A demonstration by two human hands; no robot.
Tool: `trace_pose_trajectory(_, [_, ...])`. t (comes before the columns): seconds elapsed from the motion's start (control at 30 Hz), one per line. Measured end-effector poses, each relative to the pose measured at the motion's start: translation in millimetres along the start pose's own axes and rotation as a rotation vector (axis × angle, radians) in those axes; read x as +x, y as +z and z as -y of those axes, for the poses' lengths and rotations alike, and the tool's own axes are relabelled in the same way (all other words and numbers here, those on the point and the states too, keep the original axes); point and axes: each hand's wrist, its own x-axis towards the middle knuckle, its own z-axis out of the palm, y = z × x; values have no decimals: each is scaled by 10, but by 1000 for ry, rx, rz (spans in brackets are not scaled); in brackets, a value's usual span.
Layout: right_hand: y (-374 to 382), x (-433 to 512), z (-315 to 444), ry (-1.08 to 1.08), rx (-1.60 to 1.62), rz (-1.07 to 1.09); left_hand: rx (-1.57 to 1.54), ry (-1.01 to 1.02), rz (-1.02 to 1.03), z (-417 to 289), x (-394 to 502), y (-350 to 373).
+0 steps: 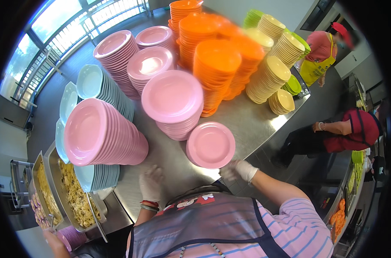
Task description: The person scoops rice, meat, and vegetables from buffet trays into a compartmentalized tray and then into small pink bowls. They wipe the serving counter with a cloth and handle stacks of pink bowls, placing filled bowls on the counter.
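A thin pale glove covers my left hand (151,183), which hovers over the near edge of the steel table (169,154). Its fingers are loosely bent, blurred, with nothing seen in them. To its upper left a tall stack of pink plates (86,132) leans in the view. My right hand (235,170), gloved too, is just below the rim of a low stack of pink plates (211,145). Blur hides whether its fingers touch that rim. Behind stands a higher pink plate stack (173,96).
Orange dish stacks (218,58), yellow dish stacks (269,79) and light-blue dish stacks (89,82) crowd the table. Noodle-filled metal trays (76,190) with a long-handled utensil (97,219) are at left. One person (321,54) stands beyond the table, another (350,132) at right; someone's hand (55,242) shows lower left.
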Motion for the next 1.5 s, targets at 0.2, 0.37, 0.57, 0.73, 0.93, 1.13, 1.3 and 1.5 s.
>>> trace_pose_trajectory(0.2, [-430, 204, 731, -354, 271, -2, 265, -76, 149, 725, 66, 1329])
trace_pose_trajectory(0.37, [-579, 491, 800, -668, -40, 339, 96, 103, 153, 1179, 248, 1939])
trace_pose_trajectory(0.57, [14, 309, 477, -343, 70, 49, -132, 154, 24, 1224, -19, 1585])
trace_pose_trajectory(0.73, [752, 295, 228, -359, 51, 100, -262, 186, -13, 973, -377, 1149])
trace_pose_trajectory(0.93, [1332, 482, 167, -309, 103, 147, -385, 230, 35, 636, -575, 679])
trace_pose_trajectory(1.13, [1832, 552, 226, -322, 314, 143, -304, 405, -81, 306, -530, 461])
trace_pose_trajectory(1.3, [1801, 541, 103, -444, 145, 112, -276, 426, -145, 193, -565, 242])
trace_pose_trajectory(1.5, [1440, -65, -92, -327, 75, 80, -188, 314, -217, 146, -926, -47])
